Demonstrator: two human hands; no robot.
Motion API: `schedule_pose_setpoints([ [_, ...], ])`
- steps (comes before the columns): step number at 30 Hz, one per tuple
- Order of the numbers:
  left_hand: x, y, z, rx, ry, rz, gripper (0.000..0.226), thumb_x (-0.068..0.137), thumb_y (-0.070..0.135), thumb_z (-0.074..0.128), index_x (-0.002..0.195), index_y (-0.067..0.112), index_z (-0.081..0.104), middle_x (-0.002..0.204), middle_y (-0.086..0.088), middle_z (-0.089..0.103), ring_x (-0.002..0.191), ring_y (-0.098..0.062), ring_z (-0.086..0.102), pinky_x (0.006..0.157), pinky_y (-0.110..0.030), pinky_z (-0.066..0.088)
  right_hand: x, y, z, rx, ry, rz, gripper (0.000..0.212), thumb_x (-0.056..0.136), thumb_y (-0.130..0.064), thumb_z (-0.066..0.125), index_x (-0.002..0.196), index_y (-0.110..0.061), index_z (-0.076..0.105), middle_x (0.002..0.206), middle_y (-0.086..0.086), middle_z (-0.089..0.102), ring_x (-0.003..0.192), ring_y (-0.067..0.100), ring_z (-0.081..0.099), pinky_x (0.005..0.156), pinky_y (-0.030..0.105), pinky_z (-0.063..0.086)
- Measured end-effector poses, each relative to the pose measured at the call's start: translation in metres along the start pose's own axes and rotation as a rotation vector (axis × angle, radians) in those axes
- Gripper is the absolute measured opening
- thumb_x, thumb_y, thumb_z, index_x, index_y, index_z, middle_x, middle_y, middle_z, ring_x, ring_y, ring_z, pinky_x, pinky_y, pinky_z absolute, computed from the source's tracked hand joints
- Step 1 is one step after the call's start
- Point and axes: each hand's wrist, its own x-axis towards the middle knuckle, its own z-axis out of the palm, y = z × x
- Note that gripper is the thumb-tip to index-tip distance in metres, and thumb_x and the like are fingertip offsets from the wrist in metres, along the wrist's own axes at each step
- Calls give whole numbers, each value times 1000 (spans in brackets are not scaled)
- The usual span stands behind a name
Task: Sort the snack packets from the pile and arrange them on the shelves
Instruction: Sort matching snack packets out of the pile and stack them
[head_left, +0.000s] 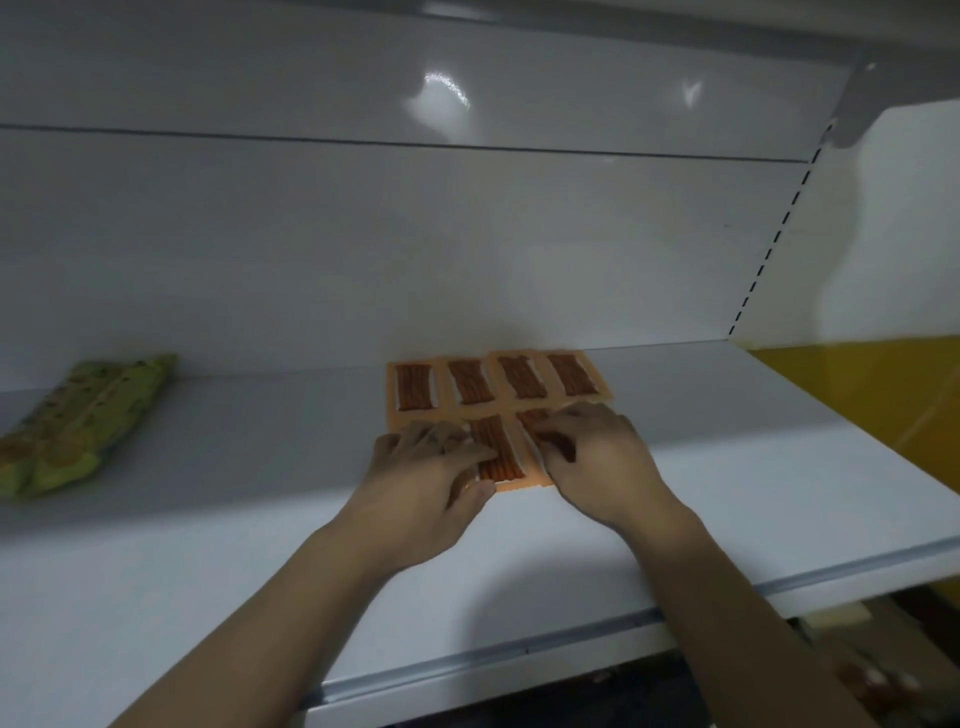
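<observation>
mid-task. orange packets lie in two rows on the shelf, green packets well apart. left hand presses flat; right hand has fingers bent on them, grip unclear.

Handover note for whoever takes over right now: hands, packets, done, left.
Left hand: fingers lie flat on the front row of orange packets.
Right hand: fingers bent, tips on the same row; grip unclear.
Done: back row of orange packets, four across, lies flat on the shelf. Green packets sit at its left end, apart from the orange ones.
Left: probably square up the front row. The pile is out of view, so what remains is unknown.
</observation>
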Motion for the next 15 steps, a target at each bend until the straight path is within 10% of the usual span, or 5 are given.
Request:
schedule_pose_setpoints([
  [15,-4,2,-5,24,9,-14,63,88,64,30,137,30,53,144,1,50,135,-22,42,111,-41,30,-2,-12,-4,69,111,3,39,85,-41,47,100,-19,75,102,3,71,93,31,64,81,40,50],
])
